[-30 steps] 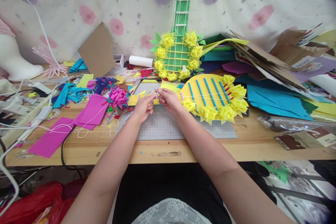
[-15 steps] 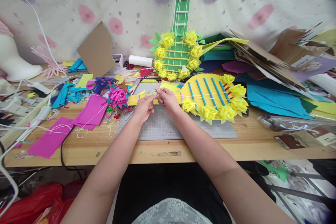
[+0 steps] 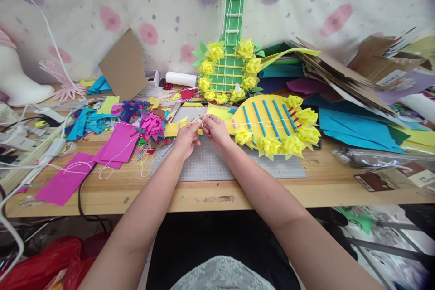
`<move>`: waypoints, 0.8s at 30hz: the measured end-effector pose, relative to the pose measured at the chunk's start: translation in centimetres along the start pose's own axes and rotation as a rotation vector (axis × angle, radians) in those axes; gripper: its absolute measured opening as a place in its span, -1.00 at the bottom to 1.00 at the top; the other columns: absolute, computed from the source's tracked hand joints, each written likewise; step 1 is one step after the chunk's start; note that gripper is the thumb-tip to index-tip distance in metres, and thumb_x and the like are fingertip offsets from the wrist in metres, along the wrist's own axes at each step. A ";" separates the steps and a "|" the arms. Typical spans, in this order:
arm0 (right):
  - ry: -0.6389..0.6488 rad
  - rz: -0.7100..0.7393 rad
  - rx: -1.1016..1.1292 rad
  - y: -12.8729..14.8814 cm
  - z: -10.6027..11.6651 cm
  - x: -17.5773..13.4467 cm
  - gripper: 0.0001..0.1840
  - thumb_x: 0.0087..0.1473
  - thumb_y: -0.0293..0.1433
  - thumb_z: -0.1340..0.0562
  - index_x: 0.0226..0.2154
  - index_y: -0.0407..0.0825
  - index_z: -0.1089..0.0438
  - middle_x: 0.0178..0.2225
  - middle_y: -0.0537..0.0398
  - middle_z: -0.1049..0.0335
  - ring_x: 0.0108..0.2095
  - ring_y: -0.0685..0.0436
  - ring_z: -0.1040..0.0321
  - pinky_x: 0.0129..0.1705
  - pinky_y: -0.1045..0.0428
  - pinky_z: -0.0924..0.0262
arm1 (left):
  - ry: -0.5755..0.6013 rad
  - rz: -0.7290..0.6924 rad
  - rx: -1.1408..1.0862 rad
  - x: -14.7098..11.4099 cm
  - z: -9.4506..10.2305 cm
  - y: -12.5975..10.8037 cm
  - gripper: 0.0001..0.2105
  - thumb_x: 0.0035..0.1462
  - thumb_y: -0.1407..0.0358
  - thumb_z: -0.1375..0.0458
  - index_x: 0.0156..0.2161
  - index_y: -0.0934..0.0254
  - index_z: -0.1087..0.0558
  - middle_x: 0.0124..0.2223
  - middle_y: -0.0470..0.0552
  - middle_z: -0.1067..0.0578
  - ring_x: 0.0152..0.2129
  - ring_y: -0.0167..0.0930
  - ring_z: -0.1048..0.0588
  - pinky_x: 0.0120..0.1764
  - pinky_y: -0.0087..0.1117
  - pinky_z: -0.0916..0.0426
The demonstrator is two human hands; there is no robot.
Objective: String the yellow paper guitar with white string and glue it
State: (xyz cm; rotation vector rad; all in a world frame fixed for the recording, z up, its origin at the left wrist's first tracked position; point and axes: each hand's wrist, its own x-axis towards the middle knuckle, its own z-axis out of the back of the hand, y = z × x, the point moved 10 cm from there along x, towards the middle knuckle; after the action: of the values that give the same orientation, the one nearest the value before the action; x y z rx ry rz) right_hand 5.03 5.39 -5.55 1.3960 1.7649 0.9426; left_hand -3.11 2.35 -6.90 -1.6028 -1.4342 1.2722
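Note:
A yellow craft guitar [image 3: 258, 111] lies across the grey cutting mat [image 3: 210, 163], its neck pointing left. Blue strips cross its body and yellow paper flowers [image 3: 292, 146] edge it. White string [image 3: 272, 122] runs over the body toward the neck. Over the neck, my left hand [image 3: 186, 139] is closed in a pinch at the string. Close beside it, my right hand [image 3: 215, 128] pinches the string too, fingertips almost touching the left ones. The fingers hide the exact spot they grip. A magenta paper flower [image 3: 152, 125] is by the neck's left end.
Behind stands a green craft guitar [image 3: 234, 22] with yellow flowers. Magenta paper sheets [image 3: 118, 145], a dark blue glue gun [image 3: 131, 109] and blue paper scraps [image 3: 79, 124] lie left. Stacked cardboard [image 3: 343, 77] and blue sheets [image 3: 356, 127] fill the right. White cables [image 3: 54, 147] cross the left side.
Both hands stay pinched at the same place over the neck, with only slight finger movement. The whole view has shifted a little.

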 end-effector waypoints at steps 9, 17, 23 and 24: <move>0.016 0.012 0.038 0.4 0.1 0.0 -0.76 -0.05 -0.31 -0.25 -0.52 -0.05 -0.16 -0.79 0.44 0.14 -0.76 0.20 0.20 -0.68 0.19 0.33 | 0.016 -0.007 0.028 0.7 0.7 0.0 -0.70 -0.12 0.08 -0.21 -0.47 0.30 -0.33 -0.76 -0.33 0.09 -0.82 -0.63 0.07 -0.78 -0.59 -0.05; 0.045 -0.036 0.037 0.4 0.2 0.0 -0.74 -0.12 -0.32 -0.30 -0.54 -0.06 -0.19 -0.79 0.43 0.12 -0.76 0.21 0.19 -0.68 0.18 0.36 | 0.054 0.004 0.026 0.1 0.2 -0.4 -0.72 -0.23 0.22 -0.31 -0.38 0.32 -0.41 -0.76 -0.36 0.06 -0.82 -0.65 0.08 -0.80 -0.59 -0.08; 0.044 -0.033 0.024 0.3 0.1 -0.1 -0.78 -0.12 -0.31 -0.30 -0.48 -0.09 -0.28 -0.79 0.43 0.14 -0.76 0.20 0.21 -0.68 0.17 0.36 | 0.023 0.022 0.011 0.0 0.2 -0.3 -0.72 -0.25 0.25 -0.33 -0.38 0.35 -0.43 -0.77 -0.36 0.03 -0.82 -0.66 0.06 -0.80 -0.61 -0.08; 0.046 -0.029 0.024 0.4 0.1 0.0 -0.78 -0.12 -0.30 -0.30 -0.47 -0.09 -0.29 -0.79 0.43 0.14 -0.76 0.20 0.20 -0.68 0.17 0.36 | 0.018 0.018 0.011 0.0 0.2 -0.3 -0.72 -0.26 0.25 -0.33 -0.40 0.35 -0.42 -0.77 -0.36 0.03 -0.83 -0.66 0.06 -0.80 -0.61 -0.09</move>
State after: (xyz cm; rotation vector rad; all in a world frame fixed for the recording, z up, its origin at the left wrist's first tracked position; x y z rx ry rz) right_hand 5.26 5.41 -5.26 1.3699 1.8309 0.9478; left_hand -3.39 2.35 -6.73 -1.6200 -1.4021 1.2705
